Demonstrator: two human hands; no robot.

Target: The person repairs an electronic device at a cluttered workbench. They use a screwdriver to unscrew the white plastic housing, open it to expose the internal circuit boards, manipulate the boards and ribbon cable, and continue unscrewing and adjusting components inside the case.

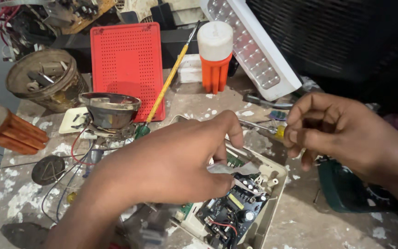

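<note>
My left hand [171, 159] reaches across an opened cream plastic casing [272, 193] that holds a black circuit board [229, 214] with small capacitors and red wires. Its fingers pinch a thin grey strip [229, 168] just above the board. My right hand [332, 129] hovers to the right of the casing, fingers curled around a slim metal tool [259, 125] whose tip points left. A green board edge [234, 160] shows beside my left fingers.
A red perforated panel [126, 64], a yellow-handled screwdriver [167, 83], an orange-and-white lamp [215, 55], a white LED light bar [254, 46], a shiny reflector bowl [110, 109], a rusty tin of parts [47, 80] and loose wires crowd the paint-spattered bench [309, 221].
</note>
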